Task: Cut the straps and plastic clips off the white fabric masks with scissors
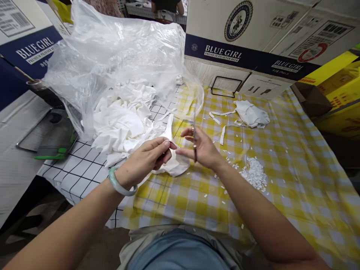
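Observation:
My left hand (159,152), with a pale green bangle (120,183) at its wrist, pinches the edge of a white fabric piece (176,165) that hangs below the fingers. Close by on the right, my right hand (204,148) has its fingers around a pair of scissors (194,144), the blades pointing away from me. Blur hides whether the blades are apart. A heap of white cloth pieces (123,123) lies left of my hands. On the right rests another white cloth piece (251,113) with long straps. A small pile of cut white bits (254,173) is near my right forearm.
A clear plastic bag (126,48) covers the back of the heap. Blue Girl cartons (253,41) stand behind the table, with a black wire stand (226,87) before them. The yellow checked tablecloth (292,165) has scattered bits. A person (168,7) sits far back.

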Demonstrator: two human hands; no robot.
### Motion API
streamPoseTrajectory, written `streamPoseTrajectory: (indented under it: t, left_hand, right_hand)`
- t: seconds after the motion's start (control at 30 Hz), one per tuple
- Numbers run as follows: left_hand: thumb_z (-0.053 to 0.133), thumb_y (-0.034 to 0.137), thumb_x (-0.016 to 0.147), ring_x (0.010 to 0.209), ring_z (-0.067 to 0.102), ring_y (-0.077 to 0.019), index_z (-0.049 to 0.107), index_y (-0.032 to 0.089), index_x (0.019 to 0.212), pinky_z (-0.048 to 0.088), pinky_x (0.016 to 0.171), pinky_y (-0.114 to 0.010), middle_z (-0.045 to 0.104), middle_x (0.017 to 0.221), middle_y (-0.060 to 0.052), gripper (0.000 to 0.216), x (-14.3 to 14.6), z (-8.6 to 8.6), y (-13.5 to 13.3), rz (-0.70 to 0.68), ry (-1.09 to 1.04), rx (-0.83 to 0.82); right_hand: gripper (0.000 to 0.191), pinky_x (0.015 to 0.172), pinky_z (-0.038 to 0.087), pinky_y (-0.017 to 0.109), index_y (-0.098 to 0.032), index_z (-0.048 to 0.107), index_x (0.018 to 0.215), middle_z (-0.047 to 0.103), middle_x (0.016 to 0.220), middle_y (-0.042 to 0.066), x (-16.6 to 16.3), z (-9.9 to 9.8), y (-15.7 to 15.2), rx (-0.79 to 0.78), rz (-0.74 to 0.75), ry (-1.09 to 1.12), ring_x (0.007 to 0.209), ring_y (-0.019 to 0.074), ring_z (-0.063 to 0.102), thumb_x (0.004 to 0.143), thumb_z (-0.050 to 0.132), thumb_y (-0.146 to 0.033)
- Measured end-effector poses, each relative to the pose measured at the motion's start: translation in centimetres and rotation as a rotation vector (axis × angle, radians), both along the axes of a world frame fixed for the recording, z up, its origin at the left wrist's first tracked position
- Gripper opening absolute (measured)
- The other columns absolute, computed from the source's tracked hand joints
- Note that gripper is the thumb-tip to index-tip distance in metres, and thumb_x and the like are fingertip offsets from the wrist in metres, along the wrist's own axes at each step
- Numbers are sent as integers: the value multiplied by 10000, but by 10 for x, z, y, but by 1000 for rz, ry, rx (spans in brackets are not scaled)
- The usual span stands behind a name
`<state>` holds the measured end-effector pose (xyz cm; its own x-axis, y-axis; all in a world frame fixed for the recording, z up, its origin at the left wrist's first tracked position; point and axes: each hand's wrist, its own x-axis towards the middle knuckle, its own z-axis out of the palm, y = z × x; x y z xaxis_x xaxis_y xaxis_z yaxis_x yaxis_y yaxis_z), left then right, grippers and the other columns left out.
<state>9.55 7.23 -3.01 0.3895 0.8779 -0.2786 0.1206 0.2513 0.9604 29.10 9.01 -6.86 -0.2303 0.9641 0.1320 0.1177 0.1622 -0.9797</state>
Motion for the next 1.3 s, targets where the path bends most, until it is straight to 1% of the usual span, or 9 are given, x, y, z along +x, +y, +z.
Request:
streamPoseTrajectory:
  t: [0.1,0.23,0.37,0.57,0.67,0.73,0.9,1.07,1.3]
  left_hand:
    - [518,489,916,450,289,-71,613,173,851,215,420,-203,391,564,41,336,-5,6,1,3,-25,-30]
    - [513,509,923,467,277,-78,628,174,897,228,427,-201,373,551,50,355,-17,17,-1,-86,161,33]
    - [515,444,939,642,460,-117,703,197,865,387,578,-218,543,725,-11,319,-21,30,-9,-290,231,164]
    - [491,387,952,547,393,-119,737,203,835,364,548,-248,454,592,13,328,-4,37,-16,-220,148,319]
    - [541,286,932,812,545,-169,727,182,774,448,792,-269,577,792,-40,265,15,27,-18,-97,74,553]
    - [532,249,939,974,549,-192,705,177,738,446,877,-279,591,934,-63,274,29,13,-22,5,-93,541]
    - [503,268,959,595,393,-64,625,147,698,360,532,-229,495,1023,-32,312,59,-30,-37,200,-393,138]
    - [470,302,989,634,407,-71,643,159,741,351,551,-239,451,1061,-33,335,77,-53,-55,88,-252,190]
    - [420,296,1009,836,468,-135,582,173,738,387,610,-243,417,1092,-42,339,97,-68,-72,1,-174,189]
  right_hand:
    - [225,728,487,278,-193,599,840,617,836,5,-14,-4,-8,11,-41,28,773,142,587,715,743,-314]
    - [187,525,360,234,-180,614,748,528,641,-33,-7,10,-8,-195,3,181,554,92,441,688,719,-322]
    - [166,537,332,228,-166,621,702,505,633,-37,10,33,2,-270,129,305,572,86,423,648,730,-280]
    - [146,551,301,223,-169,622,741,524,637,-38,0,20,3,-327,256,239,593,89,430,700,708,-280]
    - [305,532,285,224,-182,557,725,480,599,-58,-11,5,-8,-416,273,286,556,85,398,642,774,-380]
    - [428,538,302,229,-190,512,701,463,608,-57,-13,-1,-20,-450,256,300,559,88,402,612,794,-501]
    - [424,765,430,324,-190,596,836,596,848,25,19,-3,-61,-263,42,-191,830,192,539,727,720,-580]
    - [416,901,358,418,-188,593,861,615,859,47,57,-1,-107,14,-186,-730,902,234,497,764,696,-579]
    - [481,771,328,351,-176,522,612,566,596,3,69,-12,-134,69,-222,-812,668,161,472,730,707,-605]
